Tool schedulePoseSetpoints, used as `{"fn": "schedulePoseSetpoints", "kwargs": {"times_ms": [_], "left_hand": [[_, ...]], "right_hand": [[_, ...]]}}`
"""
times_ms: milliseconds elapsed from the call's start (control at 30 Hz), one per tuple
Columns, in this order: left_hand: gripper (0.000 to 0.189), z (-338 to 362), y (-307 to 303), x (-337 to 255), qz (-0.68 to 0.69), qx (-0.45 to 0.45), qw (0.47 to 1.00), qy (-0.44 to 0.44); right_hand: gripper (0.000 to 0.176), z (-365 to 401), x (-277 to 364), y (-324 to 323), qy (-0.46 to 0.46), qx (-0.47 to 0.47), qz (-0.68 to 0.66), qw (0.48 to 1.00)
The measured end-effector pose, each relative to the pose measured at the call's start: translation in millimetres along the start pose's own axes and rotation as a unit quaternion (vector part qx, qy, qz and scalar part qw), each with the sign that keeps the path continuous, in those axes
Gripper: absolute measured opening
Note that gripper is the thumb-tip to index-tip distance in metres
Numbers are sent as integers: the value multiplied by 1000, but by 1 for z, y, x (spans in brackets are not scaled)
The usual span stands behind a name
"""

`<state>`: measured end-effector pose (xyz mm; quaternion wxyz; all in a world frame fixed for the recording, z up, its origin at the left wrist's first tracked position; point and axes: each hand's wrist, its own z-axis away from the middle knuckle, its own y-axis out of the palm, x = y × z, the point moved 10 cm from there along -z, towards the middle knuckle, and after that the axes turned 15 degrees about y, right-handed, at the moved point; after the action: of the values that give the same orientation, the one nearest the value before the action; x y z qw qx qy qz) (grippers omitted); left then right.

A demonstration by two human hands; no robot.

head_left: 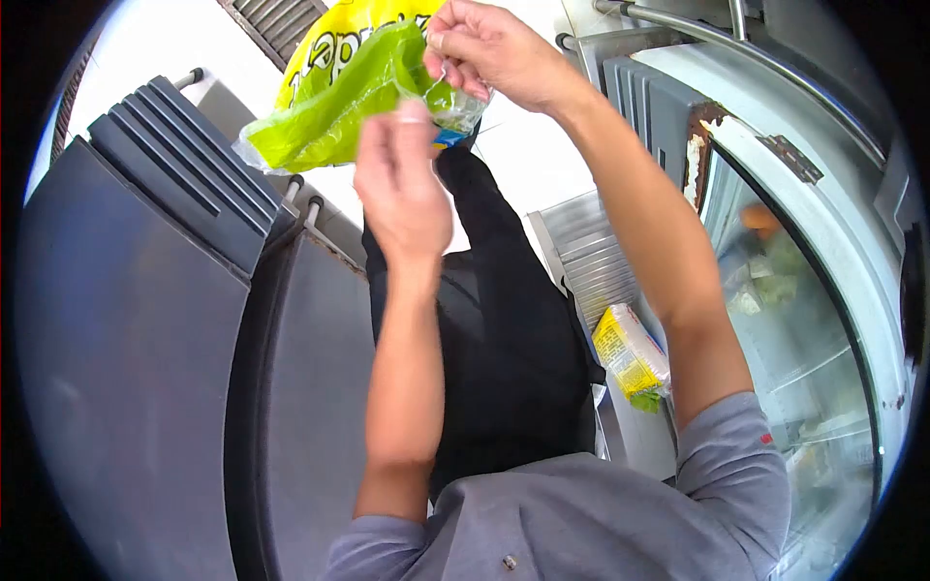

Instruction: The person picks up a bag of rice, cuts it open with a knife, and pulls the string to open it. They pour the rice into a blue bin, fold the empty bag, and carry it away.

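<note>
Both hands are raised in front of me on a clear plastic bag (334,102) with yellow print that holds green leafy vegetables. My right hand (499,48) pinches the bag's twisted end from above. Just below it, my left hand (402,189) touches the same end with its fingertips closed on the plastic. The bag's bulk hangs out to the left of both hands. A small blue piece shows under the twisted end; I cannot tell what it is.
A dark grey ribbed cabinet (145,290) fills the left side. On the right stands a chiller with a curved glass door (804,320) and food behind it. A second yellow packet (630,353) lies by a metal ledge near my right elbow. Below are my black trousers (504,320).
</note>
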<state>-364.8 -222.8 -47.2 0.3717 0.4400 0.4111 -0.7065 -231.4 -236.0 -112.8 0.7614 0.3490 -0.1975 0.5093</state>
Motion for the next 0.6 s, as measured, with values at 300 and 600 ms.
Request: {"fn": "schedulePoseSetpoints", "kwargs": {"times_ms": [300, 600], "left_hand": [[37, -50, 7, 19, -174, 210, 950, -154], [42, -37, 0, 23, -170, 154, 967, -115]], "right_hand": [[17, 11, 11, -15, 33, -30, 51, 998], [14, 7, 22, 24, -43, 48, 462, 885]]}}
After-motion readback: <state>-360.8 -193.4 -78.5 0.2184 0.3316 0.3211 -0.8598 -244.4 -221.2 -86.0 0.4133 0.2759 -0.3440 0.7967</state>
